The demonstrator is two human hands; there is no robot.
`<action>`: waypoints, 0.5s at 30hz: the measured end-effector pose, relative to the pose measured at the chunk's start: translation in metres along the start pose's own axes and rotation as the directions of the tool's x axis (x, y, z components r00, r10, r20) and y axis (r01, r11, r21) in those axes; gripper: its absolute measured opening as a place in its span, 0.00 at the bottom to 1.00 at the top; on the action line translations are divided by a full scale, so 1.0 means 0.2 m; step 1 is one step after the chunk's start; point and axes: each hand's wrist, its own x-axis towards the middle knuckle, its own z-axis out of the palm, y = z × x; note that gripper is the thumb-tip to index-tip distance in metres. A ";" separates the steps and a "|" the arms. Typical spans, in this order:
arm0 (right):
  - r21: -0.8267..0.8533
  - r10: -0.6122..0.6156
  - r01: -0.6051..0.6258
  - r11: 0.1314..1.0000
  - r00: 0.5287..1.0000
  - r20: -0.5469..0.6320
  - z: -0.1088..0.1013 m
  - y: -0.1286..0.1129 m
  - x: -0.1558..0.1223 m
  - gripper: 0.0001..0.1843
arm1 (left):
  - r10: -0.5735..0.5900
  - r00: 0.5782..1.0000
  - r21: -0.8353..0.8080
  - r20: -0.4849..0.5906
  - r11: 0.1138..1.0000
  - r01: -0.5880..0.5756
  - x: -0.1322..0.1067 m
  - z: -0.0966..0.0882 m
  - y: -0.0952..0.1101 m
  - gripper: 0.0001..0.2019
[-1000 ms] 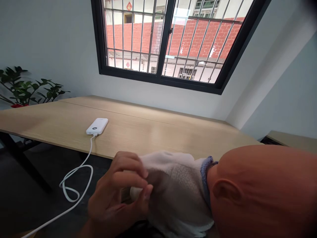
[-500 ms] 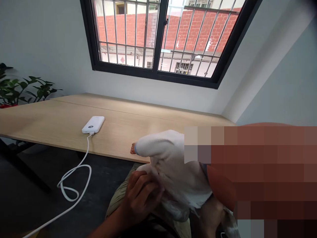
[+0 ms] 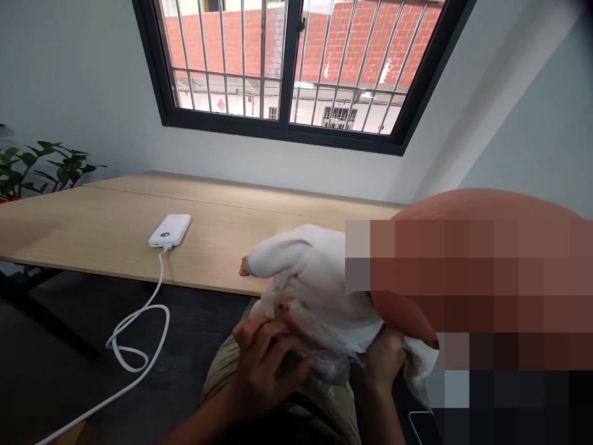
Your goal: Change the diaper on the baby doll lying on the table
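Observation:
A baby doll (image 3: 319, 272) in a white fleecy outfit lies across my lap at the table's edge, one small hand (image 3: 244, 267) poking from a blue-cuffed sleeve. Its large head at the right is mostly pixelated. My left hand (image 3: 269, 358) is at the near side of the outfit, fingers bent and thumb and forefinger close together at a crumpled piece of clear plastic (image 3: 331, 366). The fingertips show only in part. Around the doll's lower near side, beneath the head, my right hand (image 3: 386, 355) is closed, its fingers partly hidden by the white cloth.
On the light wooden table (image 3: 111, 228) lies a white power bank (image 3: 170, 230). Its white cable (image 3: 139, 315) loops down past the table's edge. A phone (image 3: 424, 426) shows at the lower right. Beyond stand a barred window (image 3: 282, 133) and a green plant (image 3: 41, 167).
The doll has risen slightly and shifted left in view, its head showing more. My right hand is now clearer beneath it. My left hand stays near the plastic; the camera view has also shifted a little.

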 end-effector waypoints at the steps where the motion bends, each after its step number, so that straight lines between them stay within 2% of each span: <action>1: 0.024 0.019 -0.019 1.000 1.000 0.004 0.01 -0.01 -0.01 0.16 | -0.024 1.000 -0.021 0.003 0.999 0.024 0.01 0.01 0.03 0.04; 4: 0.180 0.105 -0.109 0.977 0.994 0.033 0.07 0.00 -0.02 0.16 | -0.047 0.999 -0.093 -0.011 0.995 0.045 0.03 0.05 0.10 0.02; 7: 0.319 0.132 -0.150 0.936 0.988 0.076 0.10 -0.01 -0.03 0.13 | -0.005 1.000 -0.143 0.019 0.990 0.008 0.03 0.06 0.14 0.06; 9: 0.301 0.133 -0.147 0.942 0.989 0.065 0.10 -0.06 -0.02 0.12 | 0.083 0.996 -0.148 0.037 0.986 -0.077 0.02 0.06 0.15 0.06; 11: 0.213 0.161 -0.166 0.963 0.986 0.043 0.09 -0.13 0.00 0.11 | 0.175 0.983 -0.126 0.053 0.978 -0.167 0.02 0.05 0.16 0.07; 13: 0.130 0.193 -0.198 0.971 0.980 0.057 0.07 -0.18 0.01 0.12 | 0.210 0.975 -0.067 0.069 0.976 -0.206 0.03 0.03 0.16 0.07; 15: 0.137 0.215 -0.226 0.965 0.973 0.085 0.06 -0.20 0.01 0.15 | 0.203 0.976 -0.007 0.078 0.979 -0.203 0.07 0.01 0.14 0.15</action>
